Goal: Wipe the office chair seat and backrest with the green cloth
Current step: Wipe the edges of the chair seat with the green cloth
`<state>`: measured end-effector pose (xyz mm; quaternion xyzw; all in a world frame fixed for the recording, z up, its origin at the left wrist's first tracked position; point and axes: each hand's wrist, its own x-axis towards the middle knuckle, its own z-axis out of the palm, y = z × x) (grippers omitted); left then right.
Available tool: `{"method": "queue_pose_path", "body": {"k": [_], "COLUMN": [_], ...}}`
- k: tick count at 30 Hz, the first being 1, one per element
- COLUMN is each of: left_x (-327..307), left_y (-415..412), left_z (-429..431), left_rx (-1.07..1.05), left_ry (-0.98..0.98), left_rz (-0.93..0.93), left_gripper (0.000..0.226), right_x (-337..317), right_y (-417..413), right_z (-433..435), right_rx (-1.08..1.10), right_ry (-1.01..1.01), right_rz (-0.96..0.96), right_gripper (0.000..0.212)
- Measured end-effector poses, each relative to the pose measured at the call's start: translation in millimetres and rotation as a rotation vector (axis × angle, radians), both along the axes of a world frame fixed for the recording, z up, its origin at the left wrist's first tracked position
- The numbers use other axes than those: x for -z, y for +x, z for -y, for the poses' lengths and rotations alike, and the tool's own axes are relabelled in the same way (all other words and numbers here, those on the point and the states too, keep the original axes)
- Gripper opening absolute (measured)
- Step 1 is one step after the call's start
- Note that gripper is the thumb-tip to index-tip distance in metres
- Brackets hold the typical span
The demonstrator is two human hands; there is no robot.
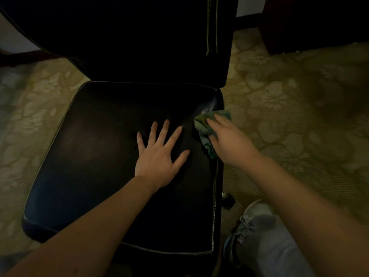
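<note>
Dim, underexposed, with a warm greenish cast. Near-black across the backrest (139, 37), detail lost in shadow. One small glossy highlight at the seat (99, 136) right rear corner, beside the green cloth (205, 128). Soft and smeared on the patterned carpet (289, 96) toward the edges. Wide-angle bowing and darkening at the corners.

Dim lighting, beige floral-patterned carpet (289, 100) across floor, dark wooden furniture (319, 23) at upper right corner, pale wall (12, 35) with dark baseboard (24, 56) upper left
</note>
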<state>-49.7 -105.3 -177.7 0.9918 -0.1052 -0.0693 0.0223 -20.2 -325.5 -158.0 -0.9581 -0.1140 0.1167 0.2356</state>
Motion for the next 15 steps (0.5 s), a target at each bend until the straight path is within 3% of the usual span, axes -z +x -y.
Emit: {"method": "queue_pose_path", "body": {"k": [10,15], "left_x": [2,4], "left_y": [4,6], "left_z": [5,8], "left_rx": [-0.038,-0.052], "left_ry": [-0.014,-0.006], "left_rz": [0.017,0.028], "left_gripper": [0.076,0.076], "right_x": [4,4], "right_y": [22,10], "right_z": [1,-6], "right_rx": [0.035,0.007], "right_ry": [0.087,0.011], "right_rz": [-0.004,0.029], "right_gripper": [0.06,0.058]}}
